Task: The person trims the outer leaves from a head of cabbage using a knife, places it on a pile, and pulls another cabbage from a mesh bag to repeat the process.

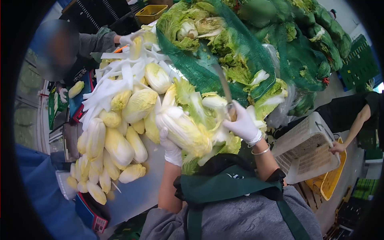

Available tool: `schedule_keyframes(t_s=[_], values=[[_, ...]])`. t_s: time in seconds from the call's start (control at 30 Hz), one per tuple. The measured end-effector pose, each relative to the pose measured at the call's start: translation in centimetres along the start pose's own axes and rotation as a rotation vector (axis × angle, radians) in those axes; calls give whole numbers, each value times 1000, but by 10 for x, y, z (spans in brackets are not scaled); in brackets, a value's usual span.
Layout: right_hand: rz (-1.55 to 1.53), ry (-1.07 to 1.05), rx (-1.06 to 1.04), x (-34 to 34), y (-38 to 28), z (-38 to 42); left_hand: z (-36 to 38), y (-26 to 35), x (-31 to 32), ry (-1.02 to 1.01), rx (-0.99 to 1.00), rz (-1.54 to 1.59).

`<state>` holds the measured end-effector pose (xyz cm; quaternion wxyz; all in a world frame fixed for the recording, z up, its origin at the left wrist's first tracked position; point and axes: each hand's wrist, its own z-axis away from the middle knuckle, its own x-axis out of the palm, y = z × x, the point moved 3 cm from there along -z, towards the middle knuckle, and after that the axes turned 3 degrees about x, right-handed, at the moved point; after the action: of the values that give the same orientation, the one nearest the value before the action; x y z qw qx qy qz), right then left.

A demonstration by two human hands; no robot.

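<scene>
While left hand (171, 149) steadies cabbage (182, 130) | right hand (242, 125) grips knife (225, 90)

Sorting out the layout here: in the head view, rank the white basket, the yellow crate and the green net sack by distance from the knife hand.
From the right hand:
1. green net sack, just above it.
2. white basket, to its right.
3. yellow crate, far up left.

Both gloved hands forward, left hand (171, 147) cupped, right hand (242, 125) fisted, forearms bare.
</scene>
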<state>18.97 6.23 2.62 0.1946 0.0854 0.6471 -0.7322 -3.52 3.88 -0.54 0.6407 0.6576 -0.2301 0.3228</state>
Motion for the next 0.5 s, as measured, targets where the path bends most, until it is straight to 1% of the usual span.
schedule_keyframes(t_s=[0.03,0.13,0.17,0.23,0.27,0.3,0.33,0.4,0.43,0.5], values=[[30,62,38,-3,-6,1,-4,7,-2,31,50,-17],[-266,81,117,1,7,1,-13,23,6,184,266,-39],[-314,116,102,3,7,2,-15,25,4,179,296,-50],[-259,229,50,-7,20,1,-17,30,-3,166,354,-70],[-230,285,20,-13,26,1,-21,34,-5,193,362,-18],[-284,247,89,-18,21,6,-23,40,-7,222,368,36],[-234,263,79,-18,22,9,-21,43,-9,257,371,89],[-139,296,47,-19,25,10,-18,47,-8,285,381,74],[91,342,-70,-19,30,5,-21,50,-6,289,399,69],[141,379,-66,-19,28,-2,-22,53,-13,338,516,-2]])
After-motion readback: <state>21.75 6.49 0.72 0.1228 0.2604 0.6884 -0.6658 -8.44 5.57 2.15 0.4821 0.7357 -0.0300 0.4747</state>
